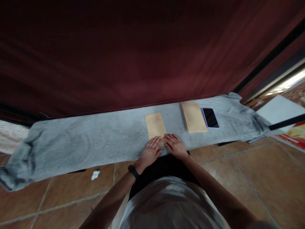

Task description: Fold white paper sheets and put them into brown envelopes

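A tan paper envelope (156,124) with faint reddish print near its far edge lies flat on a grey cloth-covered bench. My left hand (151,151) rests palm down on the envelope's near left corner, fingers stretched out. At the near right corner, my right hand (175,146) lies flat too, its fingers extended and pointing left over the paper. The fingertips of both hands come close together. Under them the envelope's near edge is mostly hidden. To the right sits a stack of similar tan envelopes (194,117).
A phone (210,118) with a dark screen lies right of the stack. The grey cloth (102,140) is rumpled at both ends. Behind the bench hangs a dark red curtain (143,63). A crumpled white scrap (95,174) is on the tiled floor (238,178).
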{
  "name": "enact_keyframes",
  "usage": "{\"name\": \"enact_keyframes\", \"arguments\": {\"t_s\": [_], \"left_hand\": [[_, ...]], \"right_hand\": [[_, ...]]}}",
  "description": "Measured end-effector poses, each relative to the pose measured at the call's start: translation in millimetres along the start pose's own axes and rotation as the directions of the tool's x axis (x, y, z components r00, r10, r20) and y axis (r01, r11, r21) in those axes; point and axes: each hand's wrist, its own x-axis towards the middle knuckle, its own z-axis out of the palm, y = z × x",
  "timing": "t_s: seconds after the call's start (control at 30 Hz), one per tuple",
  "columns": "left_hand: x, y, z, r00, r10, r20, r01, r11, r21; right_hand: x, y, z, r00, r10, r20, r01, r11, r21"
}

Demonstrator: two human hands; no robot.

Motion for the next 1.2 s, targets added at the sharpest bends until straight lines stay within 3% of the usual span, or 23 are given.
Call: {"name": "enact_keyframes", "arguments": {"t_s": [0.1,0.23,0.53,0.8,1.0,1.2], "left_hand": [[-14.5,3.2,1.1,0.995,-0.066,-0.07,0.062,0.997,-0.052],[-15.3,3.7,-0.1,0.985,-0.118,-0.122,0.105,0.988,-0.11],[-9.1,5.0,1.2,0.96,-0.194,-0.204,0.16,0.972,-0.172],[-1.0,8.1,4.3,0.911,-0.301,-0.283,0.236,0.941,-0.242],[-7.8,7.3,8.1,0.938,-0.229,-0.262,0.187,0.967,-0.173],[-22.5,13.0,5.5,0.96,-0.162,-0.23,0.147,0.986,-0.081]], "right_hand": [[-5.3,4.6,-2.6,0.999,-0.037,0.02,0.036,0.999,0.018],[-8.1,8.5,-4.3,0.999,-0.045,0.019,0.044,0.997,0.056],[-1.7,5.7,5.1,0.992,0.054,-0.113,-0.04,0.991,0.125],[1.0,-7.9,9.2,0.975,0.147,-0.164,-0.142,0.989,0.048],[-15.2,-37.2,15.0,0.999,-0.043,-0.031,0.042,0.998,-0.043],[-20.9,-39.1,13.3,0.998,0.058,-0.011,-0.059,0.991,-0.122]]}}
